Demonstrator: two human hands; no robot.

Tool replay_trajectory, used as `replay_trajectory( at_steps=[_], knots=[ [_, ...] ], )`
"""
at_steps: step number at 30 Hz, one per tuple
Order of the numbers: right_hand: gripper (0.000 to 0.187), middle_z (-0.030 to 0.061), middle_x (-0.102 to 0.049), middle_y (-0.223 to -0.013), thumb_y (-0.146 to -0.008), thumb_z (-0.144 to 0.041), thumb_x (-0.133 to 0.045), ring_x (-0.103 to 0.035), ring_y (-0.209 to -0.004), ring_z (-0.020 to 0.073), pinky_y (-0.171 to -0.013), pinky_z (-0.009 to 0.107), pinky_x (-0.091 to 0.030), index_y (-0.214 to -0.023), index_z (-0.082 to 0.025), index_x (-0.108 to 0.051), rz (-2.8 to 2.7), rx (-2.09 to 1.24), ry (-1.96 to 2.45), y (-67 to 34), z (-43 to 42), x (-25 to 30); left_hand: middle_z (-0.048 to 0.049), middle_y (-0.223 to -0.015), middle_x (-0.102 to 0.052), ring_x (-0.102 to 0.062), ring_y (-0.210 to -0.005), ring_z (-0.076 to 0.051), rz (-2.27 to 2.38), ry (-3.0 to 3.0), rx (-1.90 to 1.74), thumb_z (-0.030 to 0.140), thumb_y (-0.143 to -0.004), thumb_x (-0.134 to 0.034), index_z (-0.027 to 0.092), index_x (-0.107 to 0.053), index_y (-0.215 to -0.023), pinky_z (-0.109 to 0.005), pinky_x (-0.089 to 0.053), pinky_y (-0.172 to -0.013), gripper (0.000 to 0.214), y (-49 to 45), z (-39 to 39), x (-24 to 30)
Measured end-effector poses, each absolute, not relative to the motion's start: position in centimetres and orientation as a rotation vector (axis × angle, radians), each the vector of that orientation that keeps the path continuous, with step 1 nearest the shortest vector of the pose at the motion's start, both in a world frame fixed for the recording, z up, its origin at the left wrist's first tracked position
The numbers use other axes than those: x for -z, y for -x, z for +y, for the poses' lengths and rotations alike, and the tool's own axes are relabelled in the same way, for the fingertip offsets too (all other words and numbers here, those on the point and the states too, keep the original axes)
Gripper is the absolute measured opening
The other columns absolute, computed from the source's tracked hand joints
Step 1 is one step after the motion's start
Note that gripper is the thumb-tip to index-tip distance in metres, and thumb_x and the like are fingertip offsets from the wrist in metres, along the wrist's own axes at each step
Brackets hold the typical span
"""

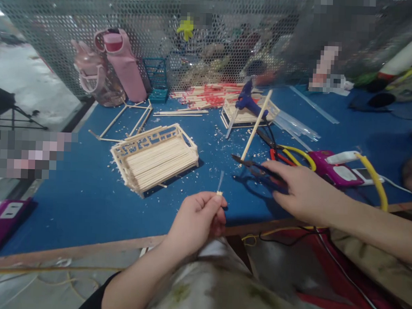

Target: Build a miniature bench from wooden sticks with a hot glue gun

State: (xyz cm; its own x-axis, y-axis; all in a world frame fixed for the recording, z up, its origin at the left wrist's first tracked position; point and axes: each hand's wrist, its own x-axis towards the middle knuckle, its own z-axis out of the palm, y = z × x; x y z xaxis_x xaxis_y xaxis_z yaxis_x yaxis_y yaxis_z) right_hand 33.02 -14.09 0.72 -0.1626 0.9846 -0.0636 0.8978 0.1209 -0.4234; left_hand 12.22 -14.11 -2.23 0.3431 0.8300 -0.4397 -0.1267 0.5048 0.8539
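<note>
My left hand (200, 213) is closed in a pinch on a small pale piece of wooden stick (219, 193), with a thin clear strand rising from its top. To the right, my right hand (297, 191) is wrapped round dark-handled pliers (251, 166). The jaws of the pliers are at the lower end of a long wooden stick (256, 127); I cannot tell whether they grip it. A tray-like frame built of wooden sticks (155, 159), with a latticed back, sits left of centre. Beyond the long stick, a blue hot glue gun (250, 102) rests over a second stick frame (227, 114).
Loose red and pale sticks (211, 95) lie by the perforated metal screen (163, 18). Clear glue sticks (296, 126), yellow-handled pliers (298, 157) and a purple device (330, 168) are at right. Two pink bottles (126, 66) stand back left, near an open stick frame (114, 119).
</note>
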Motion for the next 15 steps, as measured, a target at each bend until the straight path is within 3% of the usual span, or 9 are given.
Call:
replay_trajectory(
  at_steps=[5,11,15],
  knots=[
    [0.033,-0.0017,-0.066,-0.081,-0.059,-0.008,-0.041,-0.058,-0.075,0.0158,-0.065,0.022,-0.043,-0.084,-0.021,-0.059,-2.249,-1.245,1.565,-32.6,-15.4,-1.5,-0.0059,-0.073,-0.071,-0.068,-0.066,-0.011,1.027,-0.504,-0.761,0.024,-0.079,-0.065,0.013,-0.065,-0.077,-0.015,-0.049,-0.054,0.011,-11.6,-12.8,1.6],
    [0.020,-0.0035,-0.051,-0.062,-0.056,-0.006,-0.042,-0.045,-0.061,0.0117,-0.052,0.020,-0.033,-0.067,-0.020,-0.050,-2.272,-1.439,1.518,-31.8,-15.7,-1.5,-0.0081,-0.080,-0.074,-0.067,-0.064,-0.009,0.950,-0.489,-0.590,0.021,-0.084,-0.061,0.012,-0.070,-0.078,-0.016,-0.051,-0.059,0.014,-11.4,-12.6,1.1],
    [0.020,-0.0047,-0.044,-0.059,-0.052,-0.006,-0.042,-0.040,-0.058,0.0104,-0.050,0.020,-0.031,-0.066,-0.020,-0.049,-2.156,-1.608,1.466,-31.7,-15.5,-0.9,-0.0075,-0.077,-0.075,-0.068,-0.070,-0.010,0.873,-0.437,-0.604,0.021,-0.085,-0.060,0.012,-0.071,-0.079,-0.016,-0.051,-0.064,0.015,-11.5,-13.0,1.2]
  ],
)
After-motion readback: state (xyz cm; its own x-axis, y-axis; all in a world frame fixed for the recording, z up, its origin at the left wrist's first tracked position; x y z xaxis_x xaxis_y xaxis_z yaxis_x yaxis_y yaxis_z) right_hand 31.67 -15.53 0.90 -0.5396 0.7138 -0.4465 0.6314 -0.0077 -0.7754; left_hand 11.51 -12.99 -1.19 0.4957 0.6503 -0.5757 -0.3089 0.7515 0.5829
